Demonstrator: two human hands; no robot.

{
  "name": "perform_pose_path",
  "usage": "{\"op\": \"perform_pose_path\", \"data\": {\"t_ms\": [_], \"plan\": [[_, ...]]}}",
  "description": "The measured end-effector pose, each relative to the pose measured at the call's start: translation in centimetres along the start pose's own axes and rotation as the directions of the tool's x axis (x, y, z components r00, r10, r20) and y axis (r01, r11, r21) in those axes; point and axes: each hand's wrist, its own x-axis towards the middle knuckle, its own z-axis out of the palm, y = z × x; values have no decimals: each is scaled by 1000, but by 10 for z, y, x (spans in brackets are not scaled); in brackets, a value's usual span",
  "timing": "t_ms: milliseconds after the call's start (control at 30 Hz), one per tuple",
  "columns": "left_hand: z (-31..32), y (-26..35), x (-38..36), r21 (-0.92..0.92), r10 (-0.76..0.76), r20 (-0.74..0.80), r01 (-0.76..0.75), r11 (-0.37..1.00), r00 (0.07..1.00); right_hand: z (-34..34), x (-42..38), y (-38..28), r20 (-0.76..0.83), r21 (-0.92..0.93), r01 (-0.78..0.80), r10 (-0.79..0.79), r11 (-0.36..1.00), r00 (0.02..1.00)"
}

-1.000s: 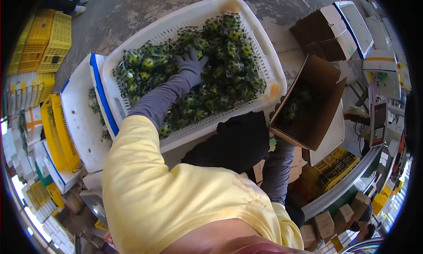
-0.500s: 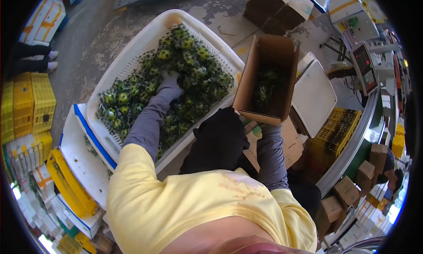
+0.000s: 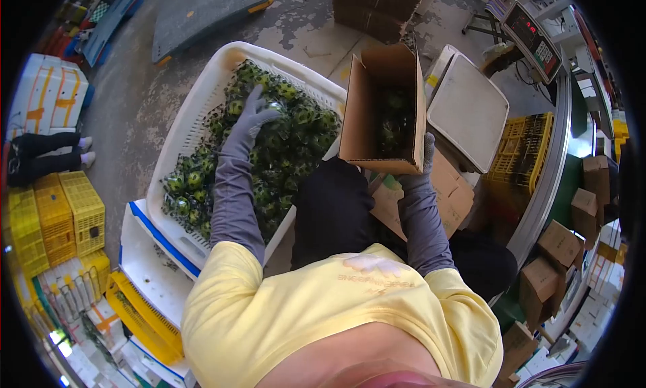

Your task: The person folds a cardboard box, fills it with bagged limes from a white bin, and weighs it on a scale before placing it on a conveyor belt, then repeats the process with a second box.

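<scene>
A large white plastic basket is filled with green, round produce in what looks like thin, shiny wrapping. My left hand, in a grey glove, is over the far part of the heap with fingers spread, touching or just above the packets. Whether a packet lies under the fingertips is hard to see. My right hand, gloved too, grips the near right corner of an open cardboard box, which is tilted toward me. Some green produce lies deep inside the box.
Right of the box is a scale platform with a lit display. A yellow crate stands beyond it. Flattened cardboard lies below the box. Yellow crates are stacked at left, near another person's legs.
My left hand has come up out of the produce, its fingers now visible and spread. The right hand still holds the box, which has tipped slightly. The camera view has shifted.
</scene>
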Motion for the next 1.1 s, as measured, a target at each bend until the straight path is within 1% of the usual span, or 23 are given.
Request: {"op": "perform_pose_path", "data": {"t_ms": [67,100,133,167,200,267,333,367,400,433,500,533,567,600,633,667,767,800,867,933,1000,1033,1100], "plan": [[33,-2,12,38,-192,195,188,981,962,4,-11,-2,-68,-39,26,-28,999,997],[54,-10,13,349,-164,152,103,932,975,5,-16,-4,-67,-23,13,-15,1000,998],[75,-20,15,626,-124,123,20,780,985,4,-18,-5,-85,-29,24,-26,999,996],[86,-23,16,838,-74,111,-53,543,991,3,-19,-6,-102,-37,36,-40,999,994],[87,-22,22,850,-76,107,-52,524,991,1,-17,-8,-118,-45,52,-57,998,991],[88,-19,27,873,-93,101,-44,485,991,-32,-14,-16,36,46,3,-5,999,999],[79,-5,11,536,-250,183,117,836,951,-55,-15,-17,128,105,-42,29,994,991],[72,2,6,322,-295,249,209,923,922,-60,-11,-18,151,120,-47,29,992,988],[66,-4,-3,97,-175,316,151,984,933,-61,-13,-17,123,124,-39,24,992,992],[61,-14,-15,-130,-44,364,97,987,930,-62,-13,-16,95,127,-31,19,991,995],[68,-7,-27,-443,80,364,97,891,928,-41,-18,-14,-59,113,33,-26,993,998],[77,11,-35,-531,57,334,138,836,941,-14,-21,-16,-74,180,6,7,984,997],[85,27,-43,-618,12,299,184,764,954,-12,-25,-17,-90,125,15,-3,992,996],[92,44,-46,-618,4,307,196,761,952,-12,-28,-21,-113,65,9,-2,998,994],[99,65,-47,-626,2,307,200,754,952,-21,-26,-22,-83,140,-31,43,990,996],[107,86,-49,-637,9,298,192,746,954,-26,-25,-20,-148,91,23,-9,996,989],[138,145,-70,-499,258,397,-28,866,881,-13,-20,-20,-90,58,68,-63,996,994],[146,150,-72,-380,334,371,-187,906,866,-15,-19,-21,-63,33,62,-60,998,996],[164,157,-75,-113,485,362,-479,870,796,-22,-18,-27,3,40,64,-64,997,998],[165,158,-73,86,471,428,-553,829,771,-29,-20,-38,83,104,83,-92,991,992],[176,158,-82,-59,310,399,-313,948,863,-34,-24,-53,72,97,156,-163,983,984],[180,156,-88,-197,183,490,-96,976,852,-37,-28,-59,62,95,192,-199,977,978],[200,150,-92,-224,25,622,147,963,783,-42,-30,-74,44,112,242,-249,964,968]]}}
